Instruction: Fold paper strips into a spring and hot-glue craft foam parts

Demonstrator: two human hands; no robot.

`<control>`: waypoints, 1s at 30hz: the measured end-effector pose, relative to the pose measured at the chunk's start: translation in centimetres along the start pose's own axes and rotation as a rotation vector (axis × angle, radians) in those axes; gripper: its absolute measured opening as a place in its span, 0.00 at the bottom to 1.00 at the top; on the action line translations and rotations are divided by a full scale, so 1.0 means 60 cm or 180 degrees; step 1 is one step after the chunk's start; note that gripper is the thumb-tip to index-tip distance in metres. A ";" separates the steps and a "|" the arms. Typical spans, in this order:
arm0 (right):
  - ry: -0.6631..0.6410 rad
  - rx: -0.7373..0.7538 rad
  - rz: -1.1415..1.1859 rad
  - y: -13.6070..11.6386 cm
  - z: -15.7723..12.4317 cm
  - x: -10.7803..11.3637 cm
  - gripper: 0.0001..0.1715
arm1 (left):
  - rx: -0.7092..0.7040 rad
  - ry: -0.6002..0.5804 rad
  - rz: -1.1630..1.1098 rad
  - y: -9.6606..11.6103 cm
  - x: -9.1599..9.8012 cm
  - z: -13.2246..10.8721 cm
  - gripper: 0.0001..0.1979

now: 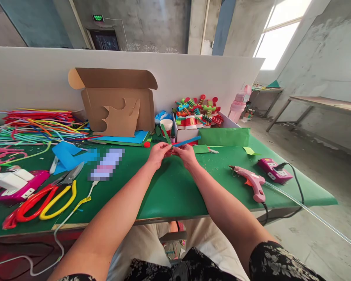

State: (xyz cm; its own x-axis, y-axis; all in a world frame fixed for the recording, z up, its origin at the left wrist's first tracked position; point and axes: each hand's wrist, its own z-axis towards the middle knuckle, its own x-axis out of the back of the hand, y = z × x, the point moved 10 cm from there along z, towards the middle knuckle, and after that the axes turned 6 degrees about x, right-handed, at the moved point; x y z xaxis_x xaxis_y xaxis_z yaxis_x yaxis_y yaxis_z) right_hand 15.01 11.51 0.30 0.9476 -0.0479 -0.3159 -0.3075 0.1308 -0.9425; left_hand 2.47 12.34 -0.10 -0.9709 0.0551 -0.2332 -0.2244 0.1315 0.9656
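Head view: both hands meet over the worktop (169,201), closer to its far edge than its near one and roughly midway between its sides. The left hand (158,154) pinches the green strip (165,134), flat and narrow, which leans up and away; the right hand (187,155) pinches the blue strip (189,141), equally slim and straight-sided, slanting up to the right. Their lower ends come together at the fingertips in an open V; whether they overlap I cannot tell. The worktop is smooth, deep green and slightly glossy. Just beyond the hands, by the far edge, a white carton (187,136) holds red cups (190,122) with springy pleated green folds, and a green sheet (224,137) stands against its front. Left of it, a brown cardboard box (117,80) stands open with a ragged, torn piece (124,117) inside. Toward the right edge lies a pink plastic glue gun (253,181), a clear glossy rod reaching from its back. Toward the near left corner rest metal-bladed scissors (68,178) with looped red and yellow handles.
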 end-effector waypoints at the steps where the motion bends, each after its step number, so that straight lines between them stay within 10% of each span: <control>1: 0.0022 0.0017 -0.0012 -0.001 0.000 0.001 0.15 | -0.0005 -0.0025 0.0011 0.000 -0.002 0.000 0.19; 30: -0.0257 -0.0523 0.0769 0.010 -0.012 -0.017 0.11 | -0.0014 -0.0073 -0.0528 0.015 -0.003 -0.005 0.15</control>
State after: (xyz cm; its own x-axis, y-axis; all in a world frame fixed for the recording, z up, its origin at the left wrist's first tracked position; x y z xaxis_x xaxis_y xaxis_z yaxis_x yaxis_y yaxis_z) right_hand 13.78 10.94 0.02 0.8470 0.0450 -0.5297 -0.5286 -0.0335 -0.8482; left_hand 2.40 12.14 0.85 -0.9183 0.0555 -0.3919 -0.3819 0.1364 0.9141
